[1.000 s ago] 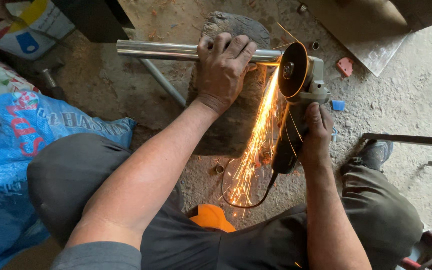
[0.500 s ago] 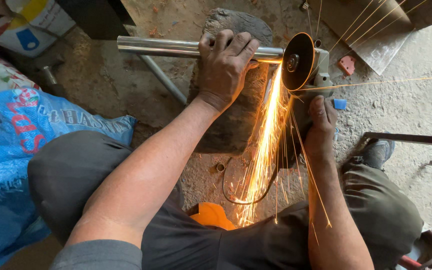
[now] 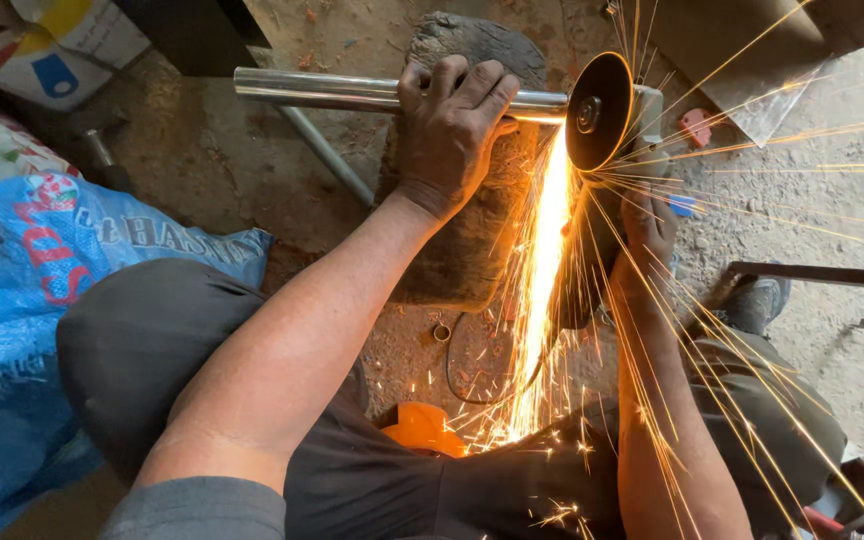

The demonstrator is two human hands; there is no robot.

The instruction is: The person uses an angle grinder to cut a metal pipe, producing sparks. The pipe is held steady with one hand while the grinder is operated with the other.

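We press our left hand [image 3: 452, 135] down over the shiny metal tube [image 3: 332, 92], fingers curled around it and closed in a firm grip, pinning it on top of the rough grey stone block [image 3: 467, 240] that stands on the dirt floor [image 3: 252, 190]. The tube lies level across the block's far edge, its free end reaching out to our left past the block. Our right hand [image 3: 647, 225] is wrapped tight around the body of the angle grinder [image 3: 617, 150], and the grinder's dark disc [image 3: 597, 112] stands upright, biting into the tube just beside our left fingertips. A bright stream of sparks [image 3: 542, 280] pours down from the cut along the block's right side towards our lap, and thinner streaks fan out to the right over the floor. The grinder's black cable [image 3: 472, 375] loops on the floor below the block. Our knees in grey trousers sit either side of the block. A second, duller pipe [image 3: 327, 155] slants on the floor under the tube, a blue woven sack [image 3: 42, 260] lies at our left knee, and an orange object [image 3: 422, 425] shows between our legs.
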